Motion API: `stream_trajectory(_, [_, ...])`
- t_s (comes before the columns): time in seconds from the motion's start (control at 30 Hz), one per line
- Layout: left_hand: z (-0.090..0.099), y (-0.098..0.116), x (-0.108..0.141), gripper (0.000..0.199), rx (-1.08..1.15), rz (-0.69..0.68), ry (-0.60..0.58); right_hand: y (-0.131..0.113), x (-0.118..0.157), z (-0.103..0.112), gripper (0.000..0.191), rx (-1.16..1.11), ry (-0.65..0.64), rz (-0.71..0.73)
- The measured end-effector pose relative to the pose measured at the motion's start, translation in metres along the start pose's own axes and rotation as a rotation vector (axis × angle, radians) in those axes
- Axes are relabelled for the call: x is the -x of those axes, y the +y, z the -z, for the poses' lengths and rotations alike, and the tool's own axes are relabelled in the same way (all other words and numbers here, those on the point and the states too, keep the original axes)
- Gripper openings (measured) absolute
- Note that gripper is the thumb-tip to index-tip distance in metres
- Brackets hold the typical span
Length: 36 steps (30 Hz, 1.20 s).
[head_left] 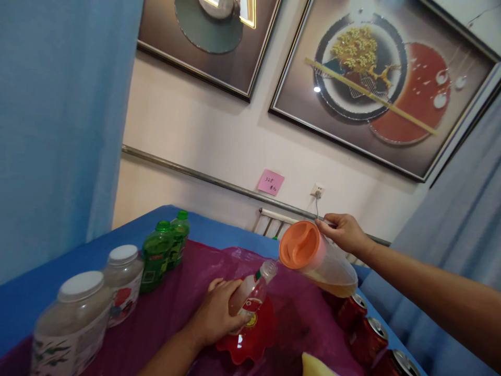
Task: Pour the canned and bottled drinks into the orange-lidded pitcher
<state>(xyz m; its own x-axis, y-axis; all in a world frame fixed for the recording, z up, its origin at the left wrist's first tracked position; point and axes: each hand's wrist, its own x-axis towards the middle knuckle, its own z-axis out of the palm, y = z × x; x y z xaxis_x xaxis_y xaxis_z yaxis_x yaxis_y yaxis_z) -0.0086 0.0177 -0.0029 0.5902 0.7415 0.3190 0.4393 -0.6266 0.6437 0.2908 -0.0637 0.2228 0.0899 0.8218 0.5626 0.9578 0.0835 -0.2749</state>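
Observation:
My left hand (219,313) is wrapped round a clear plastic bottle (250,300) with a red and white label. The bottle is uncapped and leans to the right, its mouth pointing up toward the pitcher. Below it lies a red dish with a wavy rim (264,334). My right hand (346,232) grips a translucent plastic pitcher (332,266) by the handle side; the handle itself is mostly hidden. Its orange lid (299,244) is tipped toward the bottle, a short gap away. Some yellowish liquid rests along the pitcher's lower side, and no stream shows.
On the left stand two white-lidded jars (125,284) and two green bottles (156,256). Several red cans (368,339) line the right edge. Something pale yellow (315,365) shows at the bottom. Purple sheeting (172,308) covers the blue table (156,222); a metal rail (219,181) runs behind.

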Motion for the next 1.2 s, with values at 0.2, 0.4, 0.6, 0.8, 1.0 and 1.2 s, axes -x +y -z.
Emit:
stream_trajectory(0.2, [0.0002, -0.0001, 0.0003, 0.056, 0.002, -0.008, 0.006, 0.0011, 0.0002, 0.0000, 0.051, -0.011, 0.008, 0.010])
stream_trajectory(0.4, [-0.0007, -0.0014, 0.0000, 0.055, 0.004, -0.003, 0.003, 0.0014, 0.0008, -0.0002, 0.051, -0.012, 0.006, 0.000])
stream_trajectory(0.6, [-0.0017, -0.0018, 0.0001, 0.056, 0.010, -0.014, 0.008, 0.0006, 0.0019, 0.0004, 0.051, -0.012, 0.013, -0.001])
stream_trajectory(0.8, [-0.0036, -0.0041, -0.0001, 0.055, 0.018, -0.011, 0.002, 0.0024, 0.0020, 0.0002, 0.051, -0.010, 0.017, 0.005])
stream_trajectory(1.0, [-0.0064, -0.0085, -0.0003, 0.061, 0.036, -0.026, 0.012, 0.0010, 0.0020, 0.0005, 0.050, -0.027, 0.010, -0.006])
stream_trajectory(1.2, [-0.0040, -0.0047, 0.0002, 0.057, 0.027, -0.016, 0.007, 0.0003, 0.0020, 0.0002, 0.051, -0.022, 0.015, -0.003])
